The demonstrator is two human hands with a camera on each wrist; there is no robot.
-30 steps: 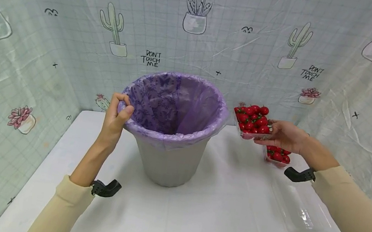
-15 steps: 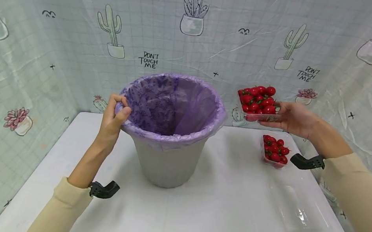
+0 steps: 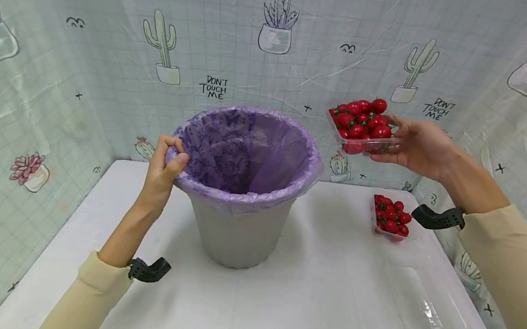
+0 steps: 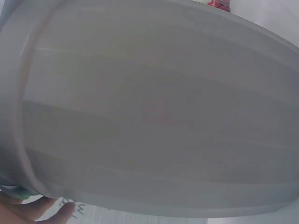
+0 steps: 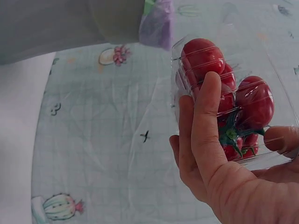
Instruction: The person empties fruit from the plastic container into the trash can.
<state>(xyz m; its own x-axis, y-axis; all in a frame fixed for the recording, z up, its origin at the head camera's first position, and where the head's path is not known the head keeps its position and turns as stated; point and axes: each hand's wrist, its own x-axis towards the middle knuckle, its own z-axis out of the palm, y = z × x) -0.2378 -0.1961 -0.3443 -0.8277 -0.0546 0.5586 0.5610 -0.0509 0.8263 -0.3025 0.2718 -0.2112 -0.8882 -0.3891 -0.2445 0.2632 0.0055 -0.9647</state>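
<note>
While my feed shows the right hand (image 3: 423,145) well above the tabletop, it grasps a clear tomato tray (image 3: 379,142) by its side and underside, fingers wrapped against the plastic. I see the cherry tomatoes (image 3: 356,131) inside it, heaped up and facing the head camera. Over the last second that hand has risen: the tray sat lower, overlapping the second tray in my view, and now it hangs apart from it, to the right of the bin (image 3: 240,234) and, as I judge it, about level with or above the rim. I read that as the lifting being done; the load now depends on one hand keeping it fairly level, since a sharp tilt could roll fruit out.

Further out, the left hand (image 3: 162,164) clasps the bin's rim, thumb over the inside of the purple liner (image 3: 217,152), and has hardly moved in that time, which I'd say steadies the bin. From the left wrist I get mostly grey bin wall.

Beyond that, the second tray (image 3: 380,232), also holding tomatoes, stands on the white table (image 3: 243,308), uncovered by the rising hand. Near it lies a clear plastic piece (image 3: 426,300); I can't tell whether it's a lid.
</note>
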